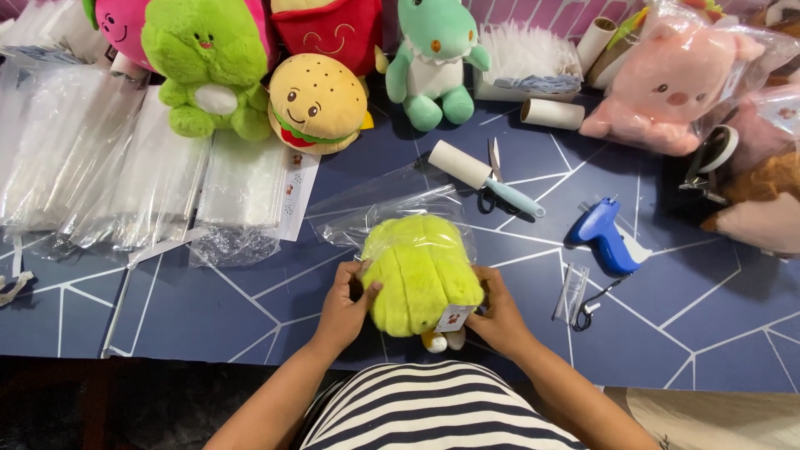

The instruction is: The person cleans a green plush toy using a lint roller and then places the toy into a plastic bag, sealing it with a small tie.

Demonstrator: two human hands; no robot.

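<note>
- Left hand [343, 307] and right hand [498, 315] gripped opposite sides of one yellow-green plush toy [421, 271], fingers curled into its fur.
- The toy sat near the table's [208, 317] front edge, its far end inside one clear plastic bag [375, 208].
- Open tabletop lay left of the hands.
- To the right: one lint roller [479, 173], one pair of scissors [493, 179], one blue tagging gun [602, 237].
- The far edge held five unbagged plush toys.

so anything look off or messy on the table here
Nothing damaged or spilled. The yellow plush is only partly inside its clear bag, held by both hands. Scissors lie crossed under the lint roller, and cardboard tubes lie loose.
</note>
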